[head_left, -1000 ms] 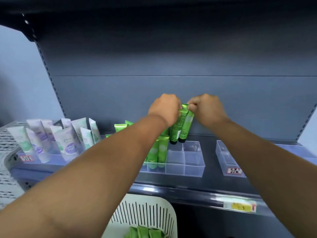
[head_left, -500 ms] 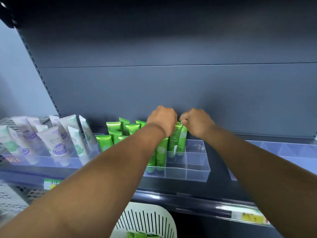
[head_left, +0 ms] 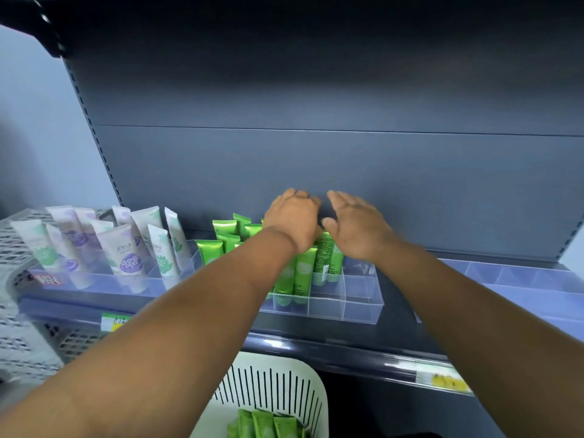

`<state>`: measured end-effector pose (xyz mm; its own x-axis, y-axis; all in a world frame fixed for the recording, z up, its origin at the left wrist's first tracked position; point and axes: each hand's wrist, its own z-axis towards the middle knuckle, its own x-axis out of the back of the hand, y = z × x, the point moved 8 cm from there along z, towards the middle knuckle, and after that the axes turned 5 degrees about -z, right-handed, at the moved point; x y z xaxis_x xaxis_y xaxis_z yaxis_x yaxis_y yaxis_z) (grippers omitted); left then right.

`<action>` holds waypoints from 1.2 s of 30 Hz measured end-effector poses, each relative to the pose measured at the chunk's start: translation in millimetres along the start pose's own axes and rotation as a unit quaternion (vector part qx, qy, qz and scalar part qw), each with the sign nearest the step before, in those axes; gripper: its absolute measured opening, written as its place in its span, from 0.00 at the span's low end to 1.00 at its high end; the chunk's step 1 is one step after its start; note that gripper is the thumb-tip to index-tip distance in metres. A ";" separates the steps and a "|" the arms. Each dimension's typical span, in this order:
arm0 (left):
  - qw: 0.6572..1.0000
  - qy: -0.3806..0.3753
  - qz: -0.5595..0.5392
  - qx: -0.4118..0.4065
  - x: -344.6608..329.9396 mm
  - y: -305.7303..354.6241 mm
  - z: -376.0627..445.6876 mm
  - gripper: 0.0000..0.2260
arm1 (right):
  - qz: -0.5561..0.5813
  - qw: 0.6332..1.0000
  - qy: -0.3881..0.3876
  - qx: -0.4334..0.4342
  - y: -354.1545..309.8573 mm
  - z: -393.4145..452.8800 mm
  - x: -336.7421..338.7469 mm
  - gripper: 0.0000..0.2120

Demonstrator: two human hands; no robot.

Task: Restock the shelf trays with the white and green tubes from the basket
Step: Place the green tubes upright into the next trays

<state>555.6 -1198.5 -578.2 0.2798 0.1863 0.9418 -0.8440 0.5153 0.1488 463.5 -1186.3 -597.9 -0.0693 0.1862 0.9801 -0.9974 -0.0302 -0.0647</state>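
Observation:
Two green tubes stand in a back compartment of the clear divided tray, beside several other green tubes. My left hand hovers just over their tops with loosely bent fingers and hides the tube ends. Right beside it, my right hand has its fingers spread and holds nothing. White tubes fill the tray on the left. The white slotted basket below the shelf holds more green tubes.
Another clear tray lies on the shelf at the right. A grey perforated crate stands at the far left. The dark back panel rises close behind my hands. Price labels line the shelf's front edge.
Both hands lowered the two green tubes from above the tray into its back compartment. My right hand's fingers have opened off the tubes and both hands have lifted slightly.

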 end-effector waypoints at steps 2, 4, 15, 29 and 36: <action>1.000 -0.009 0.003 0.010 4.7 -8.5 -15.4 0.26 | -0.017 1.000 -0.003 -0.001 -12.4 -12.5 0.8 0.31; 1.000 -0.018 0.013 0.018 9.1 -18.5 -33.8 0.30 | -0.026 1.000 -0.011 -0.001 -25.6 -25.3 -2.2 0.32; 0.997 -0.046 0.029 0.063 -0.9 -84.7 -162.8 0.35 | 0.016 0.998 -0.054 0.040 -130.9 -100.6 -46.1 0.32; 0.969 -0.187 0.037 0.160 -89.8 -174.2 -279.8 0.35 | 0.053 0.980 -0.169 0.086 -219.2 -151.2 -159.3 0.33; 0.948 -0.274 0.021 0.159 -147.0 -199.8 -307.6 0.36 | 0.053 0.966 -0.229 0.107 -244.6 -159.9 -236.0 0.34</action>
<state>823.8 -1071.5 -839.1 0.0376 -0.3061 0.9513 -0.9690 0.2215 0.1096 721.0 -1065.8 -843.4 -0.1073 -0.2811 0.9537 -0.9553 -0.2365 -0.1772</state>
